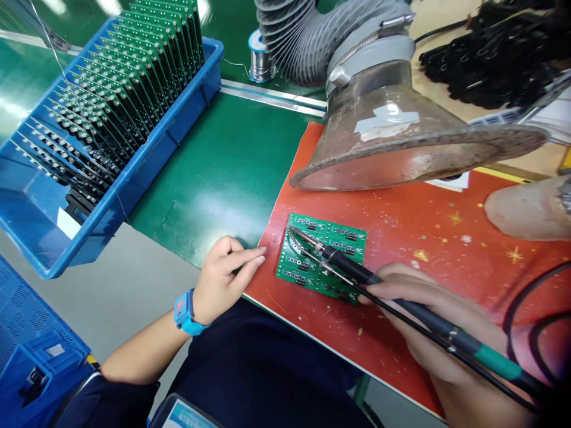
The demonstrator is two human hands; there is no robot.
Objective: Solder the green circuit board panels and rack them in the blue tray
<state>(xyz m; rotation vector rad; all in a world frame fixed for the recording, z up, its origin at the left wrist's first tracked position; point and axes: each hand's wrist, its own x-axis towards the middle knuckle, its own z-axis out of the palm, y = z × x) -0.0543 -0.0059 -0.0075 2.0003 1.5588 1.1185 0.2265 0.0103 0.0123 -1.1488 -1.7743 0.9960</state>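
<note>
My right hand (428, 315) is wrapped round a soldering iron (348, 264) with a black and green handle. A thin feed tube (343, 278) runs alongside the iron. The iron's tip points down at the upper left part of a green circuit board (321, 238), which lies flat on the red mat and carries rows of small parts. Whether the tip touches the board I cannot tell. Left of the board, my left hand (225, 273) has thumb and forefinger pinched together, apart from the board. Anything between those fingertips is too small to make out.
A fume hood funnel (379, 142) on a grey hose (294, 41) hangs just beyond the board. At the left, a blue bin (173, 134) holds several upright circuit boards (129, 77). A solder spool (261, 59) stands behind; black cables (491, 53) lie at back right.
</note>
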